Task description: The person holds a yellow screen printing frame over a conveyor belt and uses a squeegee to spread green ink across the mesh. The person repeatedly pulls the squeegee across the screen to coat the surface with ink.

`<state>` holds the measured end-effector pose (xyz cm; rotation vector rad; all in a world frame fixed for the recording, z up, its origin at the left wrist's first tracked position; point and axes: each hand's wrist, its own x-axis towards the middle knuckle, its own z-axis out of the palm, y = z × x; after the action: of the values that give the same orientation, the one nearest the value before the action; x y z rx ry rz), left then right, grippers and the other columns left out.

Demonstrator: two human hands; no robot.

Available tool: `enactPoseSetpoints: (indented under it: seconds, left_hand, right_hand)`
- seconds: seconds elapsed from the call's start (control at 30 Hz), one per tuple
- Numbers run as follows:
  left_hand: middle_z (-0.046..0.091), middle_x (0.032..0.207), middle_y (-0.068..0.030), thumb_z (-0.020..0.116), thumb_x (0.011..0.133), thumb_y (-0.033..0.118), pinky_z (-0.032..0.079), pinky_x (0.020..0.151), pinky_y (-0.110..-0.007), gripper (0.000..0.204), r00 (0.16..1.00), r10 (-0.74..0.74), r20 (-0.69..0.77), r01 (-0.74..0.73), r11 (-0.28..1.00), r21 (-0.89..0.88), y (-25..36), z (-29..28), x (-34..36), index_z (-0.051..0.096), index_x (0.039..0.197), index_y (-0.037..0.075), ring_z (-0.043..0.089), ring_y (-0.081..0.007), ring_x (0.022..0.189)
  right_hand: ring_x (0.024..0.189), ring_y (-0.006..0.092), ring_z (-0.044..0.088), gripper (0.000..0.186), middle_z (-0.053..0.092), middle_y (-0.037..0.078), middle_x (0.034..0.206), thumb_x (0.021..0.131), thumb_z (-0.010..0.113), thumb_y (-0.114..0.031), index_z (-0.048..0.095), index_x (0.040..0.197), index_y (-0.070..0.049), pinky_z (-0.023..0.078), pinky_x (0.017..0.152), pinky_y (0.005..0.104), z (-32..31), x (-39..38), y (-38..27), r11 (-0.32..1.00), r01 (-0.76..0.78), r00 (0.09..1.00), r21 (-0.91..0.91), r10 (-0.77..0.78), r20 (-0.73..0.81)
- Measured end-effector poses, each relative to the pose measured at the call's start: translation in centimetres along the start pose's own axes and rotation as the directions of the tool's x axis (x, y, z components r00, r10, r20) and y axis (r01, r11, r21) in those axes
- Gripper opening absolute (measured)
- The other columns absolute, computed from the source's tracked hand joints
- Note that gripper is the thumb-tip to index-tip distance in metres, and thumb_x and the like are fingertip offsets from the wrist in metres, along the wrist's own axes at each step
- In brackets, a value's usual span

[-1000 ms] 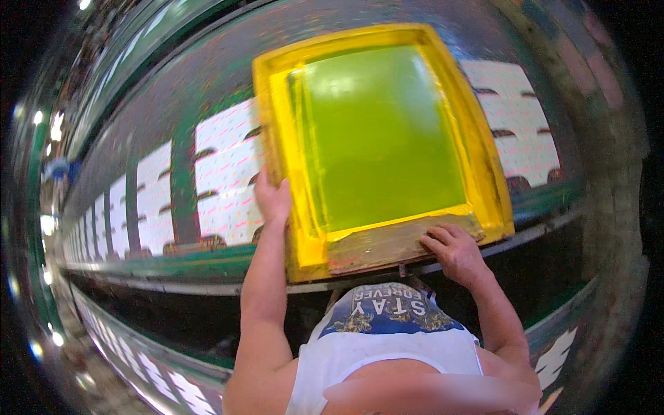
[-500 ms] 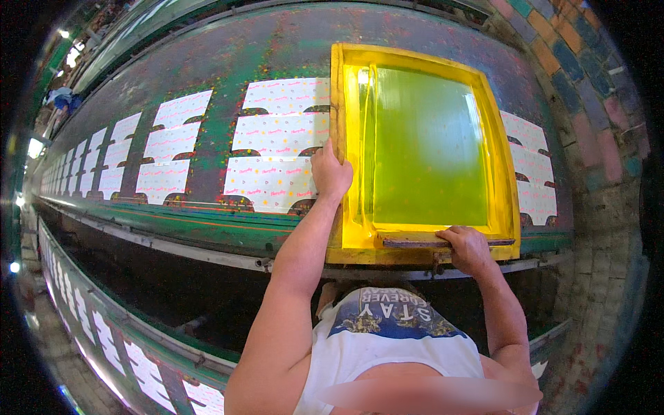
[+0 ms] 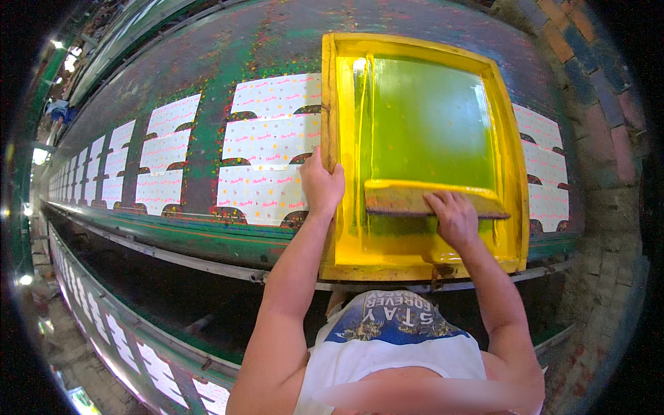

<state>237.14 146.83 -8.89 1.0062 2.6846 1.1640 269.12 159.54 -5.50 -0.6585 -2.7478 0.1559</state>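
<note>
A screen printing frame (image 3: 330,235) with a yellow-inked rim lies on the long dark table, its mesh (image 3: 425,124) greenish and wet. My left hand (image 3: 322,181) is closed on the frame's left bar, near its middle. Inside the frame, my right hand (image 3: 454,218) grips a wide wooden squeegee (image 3: 401,203) at the right part of its blade. A ridge of yellow ink runs along the squeegee's far side. Nearer to me, the mesh is coated bright yellow. Beside the frame on the left is a printed white sheet (image 3: 266,152); the frame covers its right edge.
More printed white sheets (image 3: 164,155) run in a row along the table (image 3: 221,55) to the far left. Others (image 3: 543,166) lie right of the frame. A metal rail (image 3: 228,268) borders the near edge. A second table with sheets (image 3: 149,366) stands at lower left; brick paving (image 3: 615,90) at right.
My right hand has pushed the squeegee away from the frame's near bar, farther up the mesh, leaving yellow behind it. My left hand stays on the left bar.
</note>
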Motion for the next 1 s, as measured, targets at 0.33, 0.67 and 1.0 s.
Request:
enactPoseSetpoints:
  seconds: [0.33, 0.67, 1.0]
  left_hand:
    - [0.071, 0.135, -0.0277, 0.076, 0.100, 0.027, 0.050, 0.112, -0.053, 0.063, 1.000, -0.014, -0.024, 0.018, 0.983, 0.182, 0.9, 0.2, -0.3, 0.059, 0.153, -0.004, 0.063, -0.0457, 0.129]
    - [0.071, 0.125, -0.0259, 0.076, 0.101, 0.020, 0.054, 0.105, -0.054, 0.057, 0.997, 0.048, -0.056, -0.032, 0.963, 0.268, 2.0, 0.5, -0.5, 0.060, 0.149, -0.004, 0.066, -0.0453, 0.119]
    - [0.072, 0.125, -0.0252, 0.076, 0.102, 0.018, 0.056, 0.102, -0.052, 0.055, 0.995, 0.067, -0.070, -0.042, 0.952, 0.304, 2.2, 0.8, -0.3, 0.060, 0.149, -0.005, 0.067, -0.0440, 0.117]
  right_hand:
    - [0.110, 0.0369, 0.075, 0.046, 0.075, 0.014, 0.114, 0.088, 0.067, -0.001, 0.076, 0.129, -0.019, 0.062, 0.093, 0.0502, 4.4, 20.7, 15.3, 0.996, 0.005, 1.000, -0.092, -0.003, 0.029]
    - [0.114, 0.0407, 0.074, 0.047, 0.077, 0.017, 0.125, 0.094, 0.061, -0.006, 0.075, 0.137, -0.017, 0.060, 0.097, 0.0546, 6.2, 35.0, 27.0, 0.987, -0.030, 0.999, -0.159, 0.032, 0.008]
    - [0.113, 0.0354, 0.078, 0.029, 0.081, 0.016, 0.117, 0.092, 0.069, -0.019, 0.083, 0.117, -0.015, 0.062, 0.096, 0.0505, 3.4, 37.8, 28.0, 0.967, -0.146, 0.952, -0.208, 0.194, 0.237]
